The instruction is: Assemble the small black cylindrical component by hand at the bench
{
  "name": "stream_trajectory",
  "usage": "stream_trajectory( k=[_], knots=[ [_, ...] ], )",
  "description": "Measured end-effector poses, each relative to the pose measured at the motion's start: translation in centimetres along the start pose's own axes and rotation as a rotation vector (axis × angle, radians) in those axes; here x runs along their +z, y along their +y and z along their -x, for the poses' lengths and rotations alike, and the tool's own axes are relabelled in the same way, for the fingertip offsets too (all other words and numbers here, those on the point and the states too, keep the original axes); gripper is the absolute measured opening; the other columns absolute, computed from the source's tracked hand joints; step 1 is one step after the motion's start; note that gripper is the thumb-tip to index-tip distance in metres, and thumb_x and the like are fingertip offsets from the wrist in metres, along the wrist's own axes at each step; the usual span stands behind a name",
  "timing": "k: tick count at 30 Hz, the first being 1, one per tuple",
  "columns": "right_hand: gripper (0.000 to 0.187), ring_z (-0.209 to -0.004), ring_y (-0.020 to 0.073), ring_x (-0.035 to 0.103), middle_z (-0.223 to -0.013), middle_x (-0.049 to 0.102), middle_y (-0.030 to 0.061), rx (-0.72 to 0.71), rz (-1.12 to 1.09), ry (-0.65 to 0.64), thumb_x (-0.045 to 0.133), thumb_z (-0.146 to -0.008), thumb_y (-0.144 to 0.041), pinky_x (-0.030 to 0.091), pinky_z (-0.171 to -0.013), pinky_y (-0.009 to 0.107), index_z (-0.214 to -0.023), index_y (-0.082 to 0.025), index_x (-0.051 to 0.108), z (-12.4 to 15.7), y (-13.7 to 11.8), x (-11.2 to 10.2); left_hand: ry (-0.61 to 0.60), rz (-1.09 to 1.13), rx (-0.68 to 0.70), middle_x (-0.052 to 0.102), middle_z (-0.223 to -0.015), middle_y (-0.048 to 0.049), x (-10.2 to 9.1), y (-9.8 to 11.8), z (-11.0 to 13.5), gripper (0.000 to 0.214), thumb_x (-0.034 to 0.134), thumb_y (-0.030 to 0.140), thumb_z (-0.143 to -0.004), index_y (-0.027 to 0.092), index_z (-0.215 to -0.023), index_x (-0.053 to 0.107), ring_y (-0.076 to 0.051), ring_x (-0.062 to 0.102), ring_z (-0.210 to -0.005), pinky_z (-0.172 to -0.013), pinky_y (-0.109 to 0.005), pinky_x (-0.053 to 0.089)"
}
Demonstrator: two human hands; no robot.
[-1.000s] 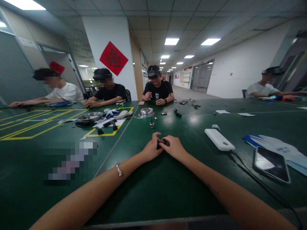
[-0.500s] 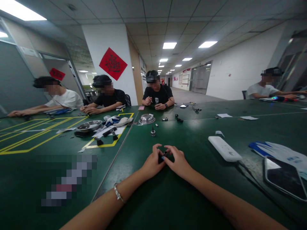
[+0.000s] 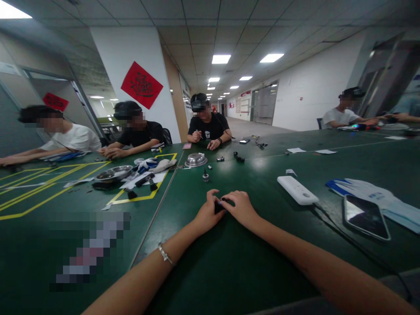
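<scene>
My left hand [image 3: 207,215] and my right hand [image 3: 241,209] meet just above the green table [image 3: 249,271]. Their fingertips close around a small dark part [image 3: 218,207], mostly hidden by the fingers, so its exact kind cannot be made out. The left fingers curl round its left side; the right thumb and forefinger pinch at it from the right. Beyond my hands stands a small silver piece with a dark pointed top [image 3: 205,176].
A metal bowl [image 3: 196,160], small dark parts [image 3: 240,158] and several co-workers lie beyond. To the right are a white power strip [image 3: 297,190] with its cable, a phone [image 3: 365,217] and gloves [image 3: 377,192]. At left, a steel dish [image 3: 114,173] sits near yellow tape.
The view has turned slightly right, so the surroundings sit further left. My right fingers have shifted over the small part, which showed as a dark ring before and is now more covered.
</scene>
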State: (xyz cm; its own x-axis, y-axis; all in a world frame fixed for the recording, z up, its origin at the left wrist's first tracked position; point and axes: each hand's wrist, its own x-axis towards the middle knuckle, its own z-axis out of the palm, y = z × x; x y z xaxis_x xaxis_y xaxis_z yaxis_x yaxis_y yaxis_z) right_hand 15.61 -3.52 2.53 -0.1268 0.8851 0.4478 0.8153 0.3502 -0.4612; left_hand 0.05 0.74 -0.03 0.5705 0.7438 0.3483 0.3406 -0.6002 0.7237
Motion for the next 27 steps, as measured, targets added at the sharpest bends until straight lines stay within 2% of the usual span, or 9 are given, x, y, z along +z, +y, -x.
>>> stream_trajectory(
  k=[5,10,14,18,22,25,27],
  knots=[
    [0.017,-0.094,0.0178,0.055,-0.097,0.066,0.0037,-0.216,0.006,-0.105,0.049,-0.089,-0.023,0.035,-0.083,0.033,-0.095,-0.019,0.065,-0.4,0.7,-0.5,-0.035,0.054,-0.012,0.054,-0.083,0.0024,-0.5,0.0,-0.2,0.071,0.057,0.012,-0.074,0.019,-0.13,0.015,-0.015,0.057,-0.08,-0.078,-0.033,0.044],
    [0.02,-0.094,0.0157,0.054,-0.098,0.063,0.0043,-0.232,-0.083,-0.161,0.043,-0.092,-0.022,0.039,-0.083,0.029,-0.099,-0.019,0.062,-0.9,1.5,-0.6,-0.08,0.122,-0.026,0.055,-0.08,0.0047,-1.2,0.0,-0.2,0.085,0.06,0.013,-0.074,0.022,-0.138,0.004,-0.014,0.058,-0.081,-0.084,-0.034,0.044],
    [0.02,-0.098,0.0167,0.052,-0.101,0.061,0.0056,-0.286,-0.022,-0.198,0.043,-0.092,-0.02,0.037,-0.085,0.03,-0.099,-0.018,0.061,-1.1,1.5,-0.9,-0.16,0.183,-0.014,0.059,-0.089,0.0021,-1.6,0.0,-0.4,0.081,0.058,0.014,-0.074,0.022,-0.138,0.008,-0.015,0.059,-0.092,-0.093,-0.038,0.04],
    [0.02,-0.099,0.0181,0.051,-0.101,0.061,0.0052,-0.251,0.049,-0.203,0.043,-0.092,-0.024,0.036,-0.081,0.031,-0.099,-0.02,0.061,-1.0,1.1,-1.0,-0.199,0.186,-0.02,0.06,-0.093,0.0002,-1.8,0.0,-0.4,0.077,0.057,0.017,-0.076,0.022,-0.138,0.011,-0.016,0.059,-0.094,-0.091,-0.039,0.042],
    [0.02,-0.094,0.018,0.052,-0.094,0.062,0.0037,-0.111,0.049,-0.12,0.048,-0.09,-0.034,0.034,-0.078,0.032,-0.094,-0.02,0.062,-0.8,0.8,-0.1,-0.173,0.105,-0.005,0.06,-0.102,-0.005,-1.6,-0.2,-0.2,0.074,0.057,0.017,-0.076,0.02,-0.137,0.014,-0.018,0.058,-0.097,-0.091,-0.04,0.043],
    [0.033,-0.09,0.021,0.053,-0.09,0.062,0.006,-0.033,0.136,-0.104,0.053,-0.084,-0.049,0.034,-0.077,0.034,-0.09,-0.017,0.062,-0.5,0.7,0.8,-0.087,-0.004,0.107,0.051,-0.122,-0.0121,-1.5,-0.1,0.0,0.076,0.059,0.015,-0.074,0.02,-0.137,0.017,-0.022,0.051,-0.113,-0.1,-0.044,0.037],
    [0.046,-0.094,0.0254,0.051,-0.094,0.061,0.0103,-0.077,0.239,-0.103,0.051,-0.081,-0.058,0.033,-0.08,0.038,-0.095,-0.016,0.062,-0.3,0.9,0.9,-0.048,-0.069,0.208,0.042,-0.133,-0.0136,-1.4,0.2,0.1,0.073,0.058,0.012,-0.073,0.02,-0.136,0.023,-0.023,0.043,-0.122,-0.105,-0.045,0.032]
  ],
)
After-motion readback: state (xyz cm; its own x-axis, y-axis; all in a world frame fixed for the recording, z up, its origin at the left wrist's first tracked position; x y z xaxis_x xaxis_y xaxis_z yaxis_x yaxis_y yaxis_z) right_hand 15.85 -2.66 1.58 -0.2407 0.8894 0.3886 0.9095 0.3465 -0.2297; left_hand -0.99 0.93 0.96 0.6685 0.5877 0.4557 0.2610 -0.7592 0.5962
